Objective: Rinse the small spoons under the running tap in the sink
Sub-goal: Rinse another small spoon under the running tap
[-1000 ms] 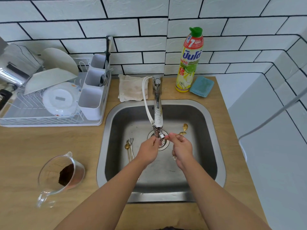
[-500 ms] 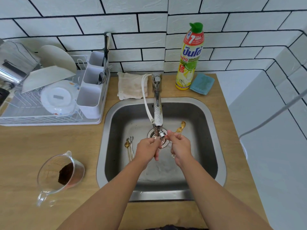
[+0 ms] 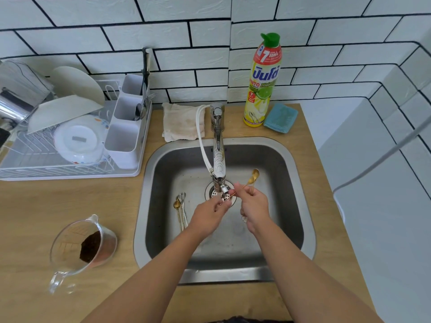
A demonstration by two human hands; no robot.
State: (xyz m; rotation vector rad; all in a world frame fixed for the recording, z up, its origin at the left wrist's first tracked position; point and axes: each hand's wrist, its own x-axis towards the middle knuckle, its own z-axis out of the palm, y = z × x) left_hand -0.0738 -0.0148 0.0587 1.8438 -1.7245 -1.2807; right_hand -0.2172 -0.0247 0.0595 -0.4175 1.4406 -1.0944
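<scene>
Both hands are over the steel sink (image 3: 300, 183), just below the tap (image 3: 218, 159) spout. My right hand (image 3: 253, 205) grips small gold spoons (image 3: 253, 177) by their handles, bowls pointing up and to the right. My left hand (image 3: 210, 212) pinches the thin handle of one spoon under the spout, right beside my right hand. Several more small spoons (image 3: 180, 209), silver and gold, lie on the sink floor to the left of the drain (image 3: 213, 192).
A dish rack (image 3: 70, 145) with plates and a cutlery holder stands at the left. A glass jug (image 3: 81, 248) with dark grounds sits on the wooden counter front left. Behind the sink are a cloth (image 3: 182, 122), a detergent bottle (image 3: 262, 82) and a blue sponge (image 3: 281, 117).
The hands have stayed under the spout with only small shifts. The gold spoon bowls in my right hand tilted slightly. The view dipped a little.
</scene>
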